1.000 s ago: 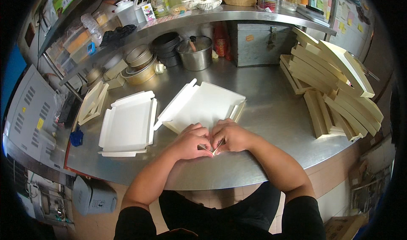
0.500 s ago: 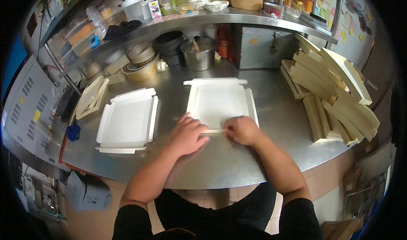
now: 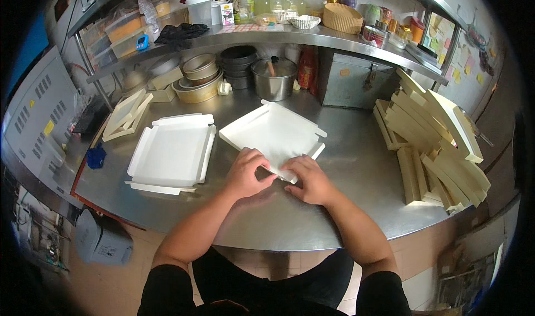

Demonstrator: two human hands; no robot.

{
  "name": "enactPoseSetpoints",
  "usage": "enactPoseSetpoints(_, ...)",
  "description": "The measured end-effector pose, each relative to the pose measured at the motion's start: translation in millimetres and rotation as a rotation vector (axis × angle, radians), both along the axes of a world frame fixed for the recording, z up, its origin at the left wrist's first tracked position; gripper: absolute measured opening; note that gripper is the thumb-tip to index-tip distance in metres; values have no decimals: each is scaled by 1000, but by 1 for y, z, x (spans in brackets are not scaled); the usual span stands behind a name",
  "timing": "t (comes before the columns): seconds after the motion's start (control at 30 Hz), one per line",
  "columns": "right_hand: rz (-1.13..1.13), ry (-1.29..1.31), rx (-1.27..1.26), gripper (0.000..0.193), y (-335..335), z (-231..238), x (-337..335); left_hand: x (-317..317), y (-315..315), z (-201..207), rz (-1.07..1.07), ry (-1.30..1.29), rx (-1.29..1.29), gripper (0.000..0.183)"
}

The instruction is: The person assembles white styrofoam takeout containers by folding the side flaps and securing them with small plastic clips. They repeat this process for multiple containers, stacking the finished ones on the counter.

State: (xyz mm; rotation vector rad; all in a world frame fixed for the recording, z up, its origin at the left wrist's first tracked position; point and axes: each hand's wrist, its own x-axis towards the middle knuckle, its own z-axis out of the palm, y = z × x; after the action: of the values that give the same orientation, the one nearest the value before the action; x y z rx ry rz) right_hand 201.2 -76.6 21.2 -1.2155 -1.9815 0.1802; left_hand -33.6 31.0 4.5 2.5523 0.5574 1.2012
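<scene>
A shallow white cardboard box tray lies turned at an angle on the steel table, one corner toward me. At that near corner my left hand is closed, thumb and fingers pinching the folded edge. My right hand grips the same corner from the other side, its fingers over the wall and the thumb below. The fingertips of both hands nearly meet, and they partly hide the corner. To the left lies a second white cardboard tray, with its side flaps partly raised; neither hand touches it.
A leaning pile of cream cardboard box pieces fills the table's right side. Along the back stand a lidded steel pot, round pans and a grey metal box. A steel shelf overhangs them. A blue cloth-like item lies left.
The tray between my hands has turned from square-on to angled, its corner now toward me. My hands have shifted from its near edge to that corner. The whole view has shifted slightly.
</scene>
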Motion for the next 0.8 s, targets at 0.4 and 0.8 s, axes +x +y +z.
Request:
enactPoseSetpoints(0.4,17,88,111,25,1,-1,14,9,-4,-10,48,-62,-50,31)
enactPoseSetpoints(0.8,-81,-141,-101,10,8,-21,3,18,-29,-13,-284,267,-151,69)
